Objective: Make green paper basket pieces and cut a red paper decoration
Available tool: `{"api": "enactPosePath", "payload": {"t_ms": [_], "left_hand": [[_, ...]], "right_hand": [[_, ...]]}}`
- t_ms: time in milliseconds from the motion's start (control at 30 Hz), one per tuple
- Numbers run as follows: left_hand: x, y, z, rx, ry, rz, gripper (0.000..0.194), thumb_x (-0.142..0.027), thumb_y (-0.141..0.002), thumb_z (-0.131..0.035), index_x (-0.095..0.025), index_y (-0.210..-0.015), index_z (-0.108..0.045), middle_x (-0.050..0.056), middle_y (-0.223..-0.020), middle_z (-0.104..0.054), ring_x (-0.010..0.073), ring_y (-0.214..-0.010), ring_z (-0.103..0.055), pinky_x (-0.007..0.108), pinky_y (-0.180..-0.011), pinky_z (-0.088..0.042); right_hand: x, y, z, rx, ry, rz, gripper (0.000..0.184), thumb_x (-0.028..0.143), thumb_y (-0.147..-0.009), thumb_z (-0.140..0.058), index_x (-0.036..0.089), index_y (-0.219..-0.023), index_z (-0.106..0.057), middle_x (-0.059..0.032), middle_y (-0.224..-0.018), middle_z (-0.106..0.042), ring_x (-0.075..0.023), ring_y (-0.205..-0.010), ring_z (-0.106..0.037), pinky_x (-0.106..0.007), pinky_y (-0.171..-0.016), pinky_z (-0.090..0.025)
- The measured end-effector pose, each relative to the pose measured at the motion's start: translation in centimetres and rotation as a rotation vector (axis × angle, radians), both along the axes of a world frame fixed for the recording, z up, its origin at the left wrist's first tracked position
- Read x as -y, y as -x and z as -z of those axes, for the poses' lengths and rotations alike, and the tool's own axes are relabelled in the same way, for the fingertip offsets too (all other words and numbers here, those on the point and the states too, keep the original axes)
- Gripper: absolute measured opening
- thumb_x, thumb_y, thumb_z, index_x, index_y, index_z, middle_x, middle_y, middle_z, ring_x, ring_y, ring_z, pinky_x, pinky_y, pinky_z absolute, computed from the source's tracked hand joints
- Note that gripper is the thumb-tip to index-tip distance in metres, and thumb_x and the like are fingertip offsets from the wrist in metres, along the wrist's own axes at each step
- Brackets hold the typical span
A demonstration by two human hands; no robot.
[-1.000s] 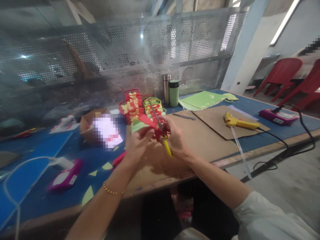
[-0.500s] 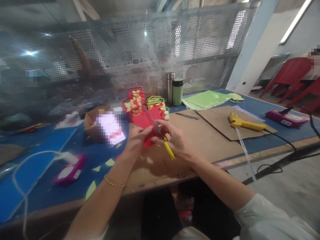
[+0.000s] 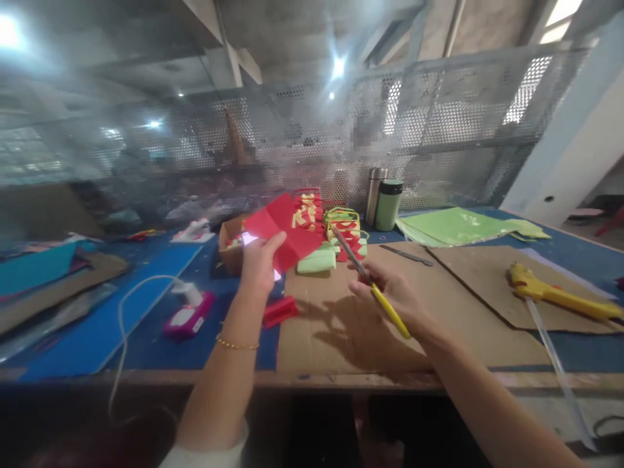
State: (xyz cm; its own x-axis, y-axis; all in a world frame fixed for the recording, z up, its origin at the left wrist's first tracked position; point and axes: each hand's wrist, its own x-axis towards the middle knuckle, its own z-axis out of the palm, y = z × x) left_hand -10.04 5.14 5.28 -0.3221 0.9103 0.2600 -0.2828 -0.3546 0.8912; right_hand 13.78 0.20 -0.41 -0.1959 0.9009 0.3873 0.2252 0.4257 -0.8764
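Note:
My left hand [image 3: 260,263] is closed on a creased sheet of red paper [image 3: 283,227], raised above the table on the left. In my right hand [image 3: 390,289] is a pair of scissors [image 3: 387,311] with yellow handles, its blades pointing up and away to the left, apart from the paper. A folded red piece [image 3: 280,312] lies on the table under my left hand, beside the cardboard sheet [image 3: 312,331]. Behind the paper stand red bags with yellow bows [image 3: 307,211] and a yellow-green bag with red bows [image 3: 345,227]. A phone is mostly hidden behind my left hand.
A yellow glue gun [image 3: 550,292] lies on another cardboard piece to the right. Farther back are a green tumbler [image 3: 389,207], a steel flask [image 3: 374,195] and green sheets [image 3: 458,226]. A purple power strip [image 3: 189,320] with a white cable and a cardboard box [image 3: 231,253] are left.
My hands have moved apart: the left has lifted the red paper up and leftward, and the scissors are now away from it. The camera view has shifted left and up.

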Motion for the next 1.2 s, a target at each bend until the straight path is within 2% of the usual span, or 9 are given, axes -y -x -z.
{"api": "enactPosePath", "payload": {"t_ms": [133, 300, 467, 600, 933, 1033, 1200], "left_hand": [[-0.3, 0.6, 0.5, -0.017, -0.017, -0.061, 0.034, -0.033, -0.047, -0.093, -0.013, -0.061, -0.068, 0.001, -0.057, -0.070, 0.0186, -0.058, -0.070, 0.032, -0.067, -0.059], [0.0, 0.6, 0.5, -0.039, -0.061, -0.093, 0.028, -0.030, -0.053, -0.090, -0.016, -0.058, -0.065, -0.002, -0.056, -0.068, 0.0151, -0.054, -0.066, 0.027, -0.059, -0.056], [0.7, 0.1, 0.1, -0.094, -0.018, -0.054, 0.026, -0.028, -0.052, -0.088, -0.017, -0.056, -0.065, 0.000, -0.055, -0.068, 0.0149, -0.051, -0.064, 0.026, -0.054, -0.055], [0.8, -0.3, 0.3, -0.129, 0.013, -0.004, 0.027, -0.030, -0.050, -0.088, -0.017, -0.054, -0.065, 0.000, -0.055, -0.068, 0.0138, -0.051, -0.062, 0.024, -0.052, -0.052], [0.8, -0.9, 0.3, -0.202, 0.040, -0.042, 0.030, -0.033, -0.048, -0.088, -0.017, -0.050, -0.062, -0.001, -0.050, -0.063, 0.0116, -0.048, -0.056, 0.023, -0.048, -0.045], [0.8, -0.9, 0.5, -0.221, 0.037, -0.045, 0.033, -0.035, -0.050, -0.088, -0.018, -0.049, -0.060, -0.003, -0.047, -0.059, 0.0105, -0.045, -0.053, 0.023, -0.047, -0.043], [0.9, -1.0, 0.4, -0.216, 0.047, -0.024, 0.030, -0.034, -0.049, -0.087, -0.017, -0.052, -0.062, -0.001, -0.052, -0.064, 0.0126, -0.049, -0.057, 0.024, -0.049, -0.046]], "right_hand": [[0.2, 0.2, 0.4, 0.066, 0.030, -0.076, 0.043, 0.059, -0.082, -0.071, 0.018, -0.095, -0.067, 0.0031, -0.071, -0.043, -0.0121, -0.064, -0.039, -0.025, -0.055, -0.030], [0.7, 0.3, -0.4, 0.061, 0.118, -0.132, 0.052, 0.059, -0.080, -0.071, 0.015, -0.106, -0.067, 0.0019, -0.071, -0.048, -0.0121, -0.062, -0.041, -0.024, -0.053, -0.032], [0.6, 0.2, -0.5, 0.048, 0.143, -0.105, 0.054, 0.061, -0.078, -0.071, 0.015, -0.107, -0.067, 0.0029, -0.070, -0.046, -0.0112, -0.060, -0.040, -0.024, -0.052, -0.031], [0.5, 0.3, -0.1, 0.036, 0.118, -0.095, 0.050, 0.058, -0.079, -0.070, 0.016, -0.106, -0.069, 0.0009, -0.072, -0.052, -0.0121, -0.062, -0.043, -0.024, -0.053, -0.033], [0.5, 0.2, -0.4, 0.032, 0.106, -0.080, 0.046, 0.055, -0.078, -0.073, 0.017, -0.103, -0.073, -0.0002, -0.073, -0.059, -0.0133, -0.064, -0.049, -0.025, -0.056, -0.037], [0.5, 0.2, -0.3, 0.050, 0.132, -0.059, 0.046, 0.055, -0.077, -0.073, 0.017, -0.103, -0.074, 0.0000, -0.072, -0.059, -0.0132, -0.063, -0.047, -0.025, -0.055, -0.034], [0.3, 0.2, -0.1, 0.033, 0.170, -0.044, 0.050, 0.056, -0.072, -0.075, 0.016, -0.102, -0.076, 0.0016, -0.068, -0.054, -0.0121, -0.060, -0.041, -0.026, -0.056, -0.030]]}}
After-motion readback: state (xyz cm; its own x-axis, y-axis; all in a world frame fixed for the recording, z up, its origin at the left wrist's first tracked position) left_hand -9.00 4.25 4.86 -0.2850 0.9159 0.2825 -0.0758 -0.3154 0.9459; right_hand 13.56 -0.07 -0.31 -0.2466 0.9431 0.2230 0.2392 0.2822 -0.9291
